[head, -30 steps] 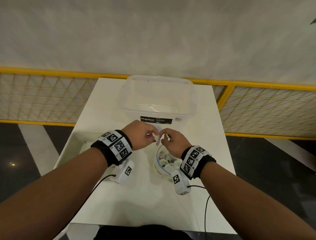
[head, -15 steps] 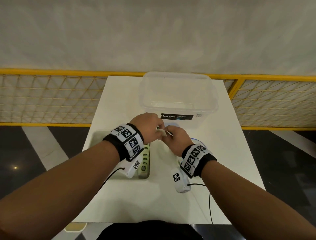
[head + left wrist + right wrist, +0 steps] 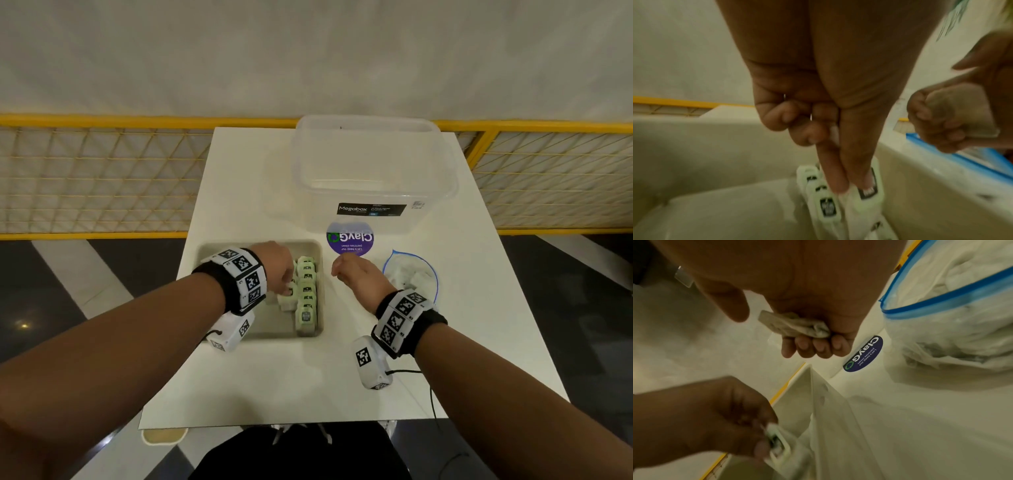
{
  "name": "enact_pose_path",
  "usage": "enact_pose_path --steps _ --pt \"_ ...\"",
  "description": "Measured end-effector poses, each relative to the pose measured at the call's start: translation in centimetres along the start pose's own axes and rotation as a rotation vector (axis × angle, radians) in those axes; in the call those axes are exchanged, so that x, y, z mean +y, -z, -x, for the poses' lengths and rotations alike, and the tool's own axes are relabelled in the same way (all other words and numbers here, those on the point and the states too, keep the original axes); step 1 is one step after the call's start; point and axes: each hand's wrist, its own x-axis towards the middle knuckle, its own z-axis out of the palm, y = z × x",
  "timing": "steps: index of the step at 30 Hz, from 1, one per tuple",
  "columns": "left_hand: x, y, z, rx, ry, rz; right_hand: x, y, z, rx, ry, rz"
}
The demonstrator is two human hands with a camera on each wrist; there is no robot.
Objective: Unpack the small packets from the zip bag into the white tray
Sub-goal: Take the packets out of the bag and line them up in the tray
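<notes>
The hands have parted from the middle. The left hand [image 3: 279, 270] now pinches a packet [image 3: 859, 204] into the white tray [image 3: 260, 329]; light, limp, best held by its edge. The right hand [image 3: 356, 277] clutches a crumpled wrapper [image 3: 795, 326] beside the zip bag [image 3: 411, 274].

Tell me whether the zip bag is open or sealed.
Open. The zip bag's blue zip strip spreads in a wide loop around its mouth, and white contents show inside.

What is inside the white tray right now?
A row of pale green small packets lines the right wall of the white rectangular tray. The left hand pinches another packet there and covers part of the tray floor.
</notes>
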Motion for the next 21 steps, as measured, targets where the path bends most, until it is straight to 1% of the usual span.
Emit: enact_pose_path --steps 2,4,5,6,8,9,10,11,13,15,17,19,21 --pt "0.2 -1.2 -1.4 -0.124 0.001 -0.072 0.0 -0.1 0.2 -0.025 -0.024 -0.045" --pt "0.4 -2.5 -3.2 -0.204 0.001 -0.145 0.1 -0.2 0.5 -0.018 -0.023 0.001" --pt "0.0 -3.1 -4.4 -0.243 0.023 -0.183 0.0 -0.2 0.5 -0.018 -0.008 0.046" --pt "-0.9 -4.3 -6.6 -0.255 0.032 -0.204 0.1 -0.2 0.6 -0.023 0.007 0.091" --pt "-4.0 -8.1 -13.8 -0.302 0.101 -0.181 0.5 -0.2 0.7 -0.040 0.008 0.157" --pt "-5.6 -10.3 -17.3 -0.295 0.093 -0.181 0.7 -0.3 0.8 -0.047 0.004 0.182" --pt "-6.6 -12.0 -19.6 -0.264 0.064 -0.173 1.1 -0.3 0.9 -0.052 0.002 0.207" --pt "-6.9 -12.4 -20.2 -0.249 0.053 -0.185 1.3 -0.4 1.2 -0.059 0.003 0.228" --pt "-5.0 -9.9 -17.3 -0.190 0.019 -0.202 1.8 -0.5 1.3 -0.053 0.008 0.243" --pt "-4.7 -10.0 -17.0 -0.134 -0.009 -0.216 1.8 -0.5 1.3 -0.011 0.020 0.234" --pt "-3.8 -8.5 -14.5 -0.142 0.035 -0.197 1.8 -0.5 1.1 0.025 0.010 0.176" --pt "-2.2 -5.5 -9.8 -0.053 0.047 -0.084 1.9 -0.5 0.7 0.033 -0.011 0.115" --pt "-0.7 -3.0 -5.6 0.059 -0.001 0.071 1.9 -0.4 0.3 0.027 -0.021 0.087"
